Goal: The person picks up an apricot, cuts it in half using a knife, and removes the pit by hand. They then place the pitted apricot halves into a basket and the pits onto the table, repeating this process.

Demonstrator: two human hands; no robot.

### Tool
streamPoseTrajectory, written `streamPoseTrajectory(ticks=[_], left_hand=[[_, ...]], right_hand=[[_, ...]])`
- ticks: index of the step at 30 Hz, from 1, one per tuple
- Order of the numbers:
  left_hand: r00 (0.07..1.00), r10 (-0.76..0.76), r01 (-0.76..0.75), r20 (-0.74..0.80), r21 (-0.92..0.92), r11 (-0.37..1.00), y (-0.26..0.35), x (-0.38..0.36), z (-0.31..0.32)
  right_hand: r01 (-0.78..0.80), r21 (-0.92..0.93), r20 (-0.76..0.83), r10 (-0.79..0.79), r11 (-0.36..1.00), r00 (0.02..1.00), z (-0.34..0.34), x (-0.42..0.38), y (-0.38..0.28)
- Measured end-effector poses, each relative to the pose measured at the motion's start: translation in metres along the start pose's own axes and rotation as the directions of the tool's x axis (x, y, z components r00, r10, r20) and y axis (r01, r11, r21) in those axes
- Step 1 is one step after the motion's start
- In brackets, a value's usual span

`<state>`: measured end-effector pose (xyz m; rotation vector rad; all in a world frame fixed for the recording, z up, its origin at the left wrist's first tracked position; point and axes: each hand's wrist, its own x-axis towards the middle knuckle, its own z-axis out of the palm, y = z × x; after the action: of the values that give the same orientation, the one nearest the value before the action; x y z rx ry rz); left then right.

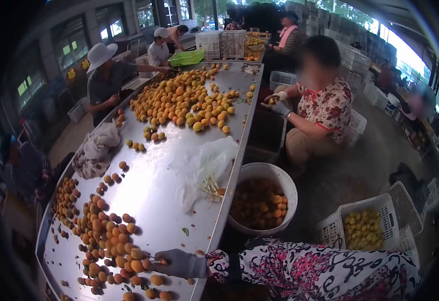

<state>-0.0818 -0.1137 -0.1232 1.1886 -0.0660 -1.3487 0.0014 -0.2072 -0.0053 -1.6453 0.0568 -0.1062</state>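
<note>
My right hand [179, 263], in a grey glove, reaches in from the lower right above the metal table [152, 205]. Its fingers are bent together around something small that I cannot make out. Just beyond the fingertips lies a loose pile of orange apricots [112, 238], spread along the table's near left side. The patterned sleeve [299, 266] of my arm crosses the lower edge of the view. My left hand is not in view.
A larger apricot heap [179, 98] covers the far table. A grey cloth [96, 150] and a clear plastic sheet [204, 170] lie nearer. A white bucket [288, 198] of fruit in liquid stands beside the table, near a crate of yellow fruit [364, 230]. Several people work around it.
</note>
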Motion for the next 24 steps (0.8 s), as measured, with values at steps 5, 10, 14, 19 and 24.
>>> streamPoseTrajectory(ticks=[5, 10, 14, 19, 24], left_hand=[[0.994, -0.080, 0.083, -0.073, 0.037, 0.996, 0.010, -0.049, 0.018], [0.979, -0.150, 0.155, -0.134, 0.025, 0.988, 0.030, -0.099, 0.040], [0.935, 0.310, -0.275, -0.172, 0.198, 0.941, 0.088, -0.133, 0.061], [0.742, 0.445, -0.586, -0.501, -0.163, 0.794, 0.132, -0.130, 0.033], [0.639, 0.523, -0.733, -0.564, -0.242, 0.636, 0.130, -0.115, -0.005]], right_hand=[[0.039, 0.042, 0.040, -0.040, 0.998, 0.998, -0.006, -0.006, -0.021], [0.080, 0.167, -0.008, -0.080, 0.983, 0.997, -0.009, -0.004, -0.028], [0.048, 0.302, -0.019, -0.045, 0.952, 0.999, -0.008, 0.004, -0.028], [0.039, 0.095, -0.047, -0.035, 0.995, 0.998, -0.016, 0.006, -0.038], [0.142, -0.019, 0.132, -0.138, 0.990, 0.982, 0.006, -0.010, -0.044]])
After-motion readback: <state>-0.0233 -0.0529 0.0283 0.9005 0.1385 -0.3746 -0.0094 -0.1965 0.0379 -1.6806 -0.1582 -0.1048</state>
